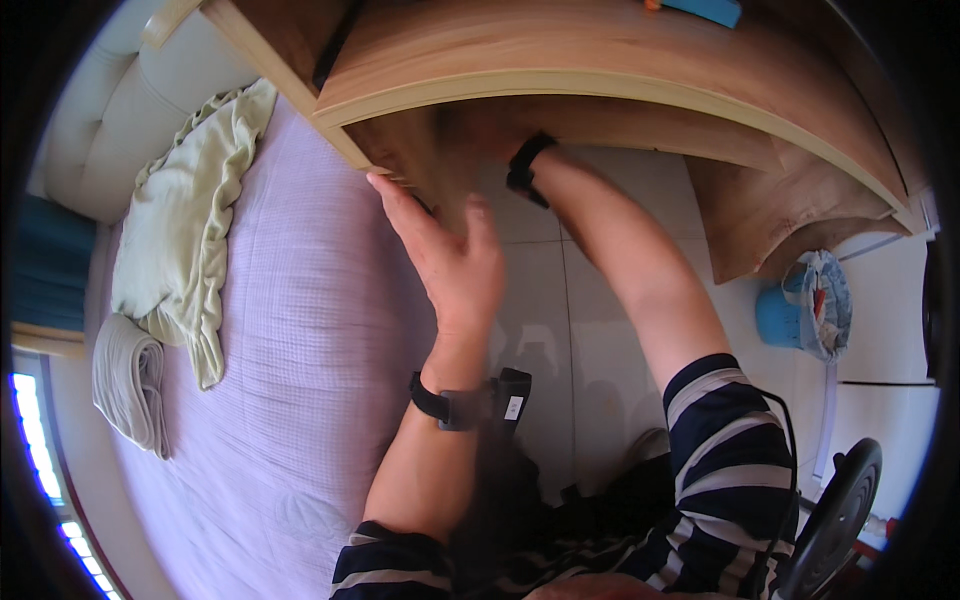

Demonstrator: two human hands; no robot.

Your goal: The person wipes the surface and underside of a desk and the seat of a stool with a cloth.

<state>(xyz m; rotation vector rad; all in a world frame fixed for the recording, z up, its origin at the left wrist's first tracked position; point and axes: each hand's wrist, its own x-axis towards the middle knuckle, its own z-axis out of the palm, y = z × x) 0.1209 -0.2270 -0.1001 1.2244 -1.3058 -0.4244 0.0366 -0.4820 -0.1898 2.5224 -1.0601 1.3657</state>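
Observation:
My left hand (459, 270) is raised at the front edge of the desk's wooden side panel (390, 154). Its thumb stands apart from the fingers, and a fingertip meets or nearly meets the panel edge. My right forearm (637, 247) reaches under the wooden desk top (585, 56). Beyond its black wrist strap (531, 169), the right hand is blurred in shadow, so what it touches is hidden. A second black strap with a small dark module (454, 409) circles my left wrist. Near it is a black object with a white label (514, 405), partly covered.
A bed with a lilac cover (300, 300) runs along the left, bearing a pale green ruffled pillow (187, 225) and a folded grey cloth (133, 382). Tiled floor (600, 322) lies below. At right stand a blue lined waste bin (778, 315) and a round black object (840, 517).

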